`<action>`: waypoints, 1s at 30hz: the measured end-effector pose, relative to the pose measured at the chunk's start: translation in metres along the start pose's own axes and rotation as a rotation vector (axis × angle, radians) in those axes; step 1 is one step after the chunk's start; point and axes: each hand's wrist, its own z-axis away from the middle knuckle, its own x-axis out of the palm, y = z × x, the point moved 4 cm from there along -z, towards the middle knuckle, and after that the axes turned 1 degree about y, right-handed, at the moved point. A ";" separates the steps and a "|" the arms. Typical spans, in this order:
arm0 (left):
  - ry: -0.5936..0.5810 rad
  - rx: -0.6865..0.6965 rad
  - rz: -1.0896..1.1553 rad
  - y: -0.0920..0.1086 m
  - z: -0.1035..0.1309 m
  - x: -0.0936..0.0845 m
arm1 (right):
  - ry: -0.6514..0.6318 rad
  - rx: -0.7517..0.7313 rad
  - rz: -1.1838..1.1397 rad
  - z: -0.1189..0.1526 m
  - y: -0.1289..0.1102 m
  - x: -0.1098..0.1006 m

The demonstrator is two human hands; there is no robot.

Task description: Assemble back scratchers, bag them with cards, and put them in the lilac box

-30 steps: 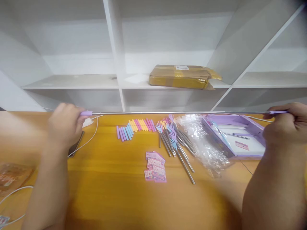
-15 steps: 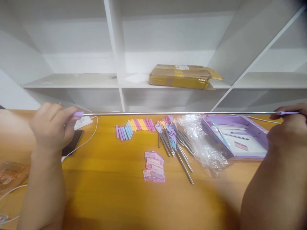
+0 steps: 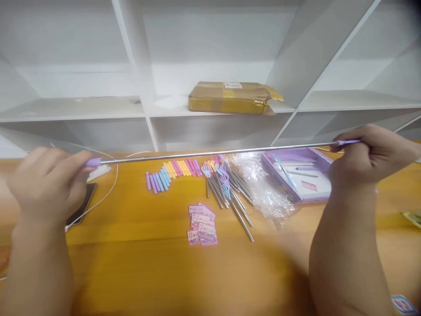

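Note:
Both hands hold a telescopic back scratcher (image 3: 210,153) stretched out above the table, its thin metal rod rising slightly to the right. My left hand (image 3: 49,182) is closed round its purple grip. My right hand (image 3: 365,151) is closed on its purple head end, and the fingers hide much of that end. Below the rod lies a pile of back scratchers (image 3: 226,180) with coloured claw heads and metal rods. Left of them is a row of purple, blue, yellow and pink grip sleeves (image 3: 174,171). Several pink cards (image 3: 203,226) overlap in front.
Clear plastic wrapping (image 3: 266,184) lies beside a purple tray box (image 3: 297,201) holding a rod and a card. A phone (image 3: 83,204) and white cable (image 3: 108,193) are by my left wrist. A taped cardboard box (image 3: 230,98) sits on the white shelf (image 3: 171,109) behind.
The view has shifted to the right. My hands look closer together and the rod's visible span is shorter. My right hand is now higher, so the level rod has become tilted.

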 end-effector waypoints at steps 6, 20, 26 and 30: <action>-0.210 -0.064 0.104 0.079 -0.003 0.024 | -0.266 -0.241 -0.136 0.035 -0.106 0.025; -0.869 -0.207 0.214 0.148 0.035 0.074 | -1.415 -0.154 -0.064 0.113 -0.181 0.068; -1.220 -0.177 0.070 0.128 0.048 0.090 | -1.653 0.187 0.458 0.103 -0.067 0.086; -1.308 -0.187 0.210 0.131 0.050 0.097 | -1.609 0.346 0.708 0.105 0.002 0.088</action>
